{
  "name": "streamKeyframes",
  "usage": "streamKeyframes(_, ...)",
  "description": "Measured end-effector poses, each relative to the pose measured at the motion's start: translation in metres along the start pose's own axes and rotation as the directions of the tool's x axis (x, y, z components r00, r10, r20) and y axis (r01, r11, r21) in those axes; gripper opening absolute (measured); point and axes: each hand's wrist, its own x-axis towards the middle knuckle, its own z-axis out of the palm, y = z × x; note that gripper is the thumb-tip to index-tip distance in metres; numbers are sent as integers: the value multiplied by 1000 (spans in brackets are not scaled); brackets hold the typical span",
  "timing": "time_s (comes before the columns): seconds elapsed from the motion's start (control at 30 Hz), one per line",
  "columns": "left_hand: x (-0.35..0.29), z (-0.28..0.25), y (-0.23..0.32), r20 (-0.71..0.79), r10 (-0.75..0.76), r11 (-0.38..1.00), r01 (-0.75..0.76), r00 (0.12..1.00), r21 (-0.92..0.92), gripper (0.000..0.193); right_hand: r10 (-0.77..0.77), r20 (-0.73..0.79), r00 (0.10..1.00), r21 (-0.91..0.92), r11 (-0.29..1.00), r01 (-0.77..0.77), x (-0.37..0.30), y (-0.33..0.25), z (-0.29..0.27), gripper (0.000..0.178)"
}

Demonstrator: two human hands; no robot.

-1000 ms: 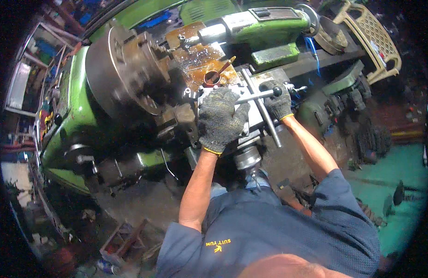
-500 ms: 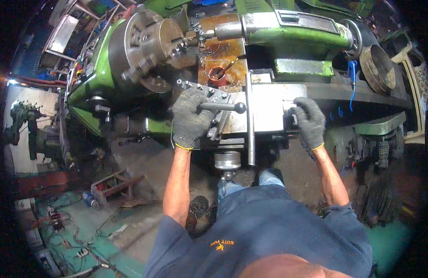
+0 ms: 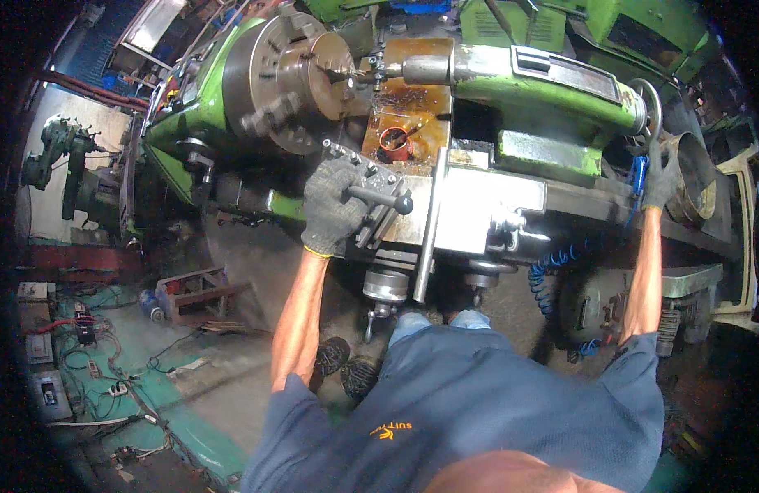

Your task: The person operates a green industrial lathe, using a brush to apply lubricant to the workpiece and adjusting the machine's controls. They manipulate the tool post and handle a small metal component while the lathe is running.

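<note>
My left hand (image 3: 332, 205), in a dark grey knit glove, is curled over the left side of the lathe's tool post (image 3: 382, 177). Its fingers are beside the base of the tool post lever (image 3: 375, 196), which ends in a black ball knob. My gloved right hand (image 3: 662, 177) reaches far right, up to the lower rim of the tailstock handwheel (image 3: 657, 107). Its fingertips blend with the rim, so whether they grip it is unclear. Just left of that hand hangs a blue air gun (image 3: 639, 176). The chuck (image 3: 268, 82) looks blurred, holding a round metal workpiece (image 3: 318, 76).
The green tailstock (image 3: 552, 86) points its quill at the workpiece. A red pot (image 3: 394, 145) with a brush stands on the oily slide. A metal bar (image 3: 430, 226) lies across the carriage. A large metal ring (image 3: 693, 177) leans at right. Cables (image 3: 137, 403) trail across the floor.
My right hand has left the carriage's right end and moved right and up to the tailstock handwheel. My left hand stays on the tool post. The whole view has shifted a little.
</note>
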Motion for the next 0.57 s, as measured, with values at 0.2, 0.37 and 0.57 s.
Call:
streamKeyframes(0.2, 30, -8, 70, 100, 170, 981, -178, 980, 78, 21, 130, 43, 991, -29, 991, -129, 102, 3, 53, 71)
streamKeyframes(0.37, 27, 17, 96, 366, 54, 989, -100, 929, 107, 18, 257, 103, 961, -414, 889, -194, 102, -17, 65, 57)
streamKeyframes(0.57, 2, 30, 84, 245, 66, 982, -106, 967, 153, 13, 233, 89, 968, -462, 871, -167, 107, -39, 75, 56)
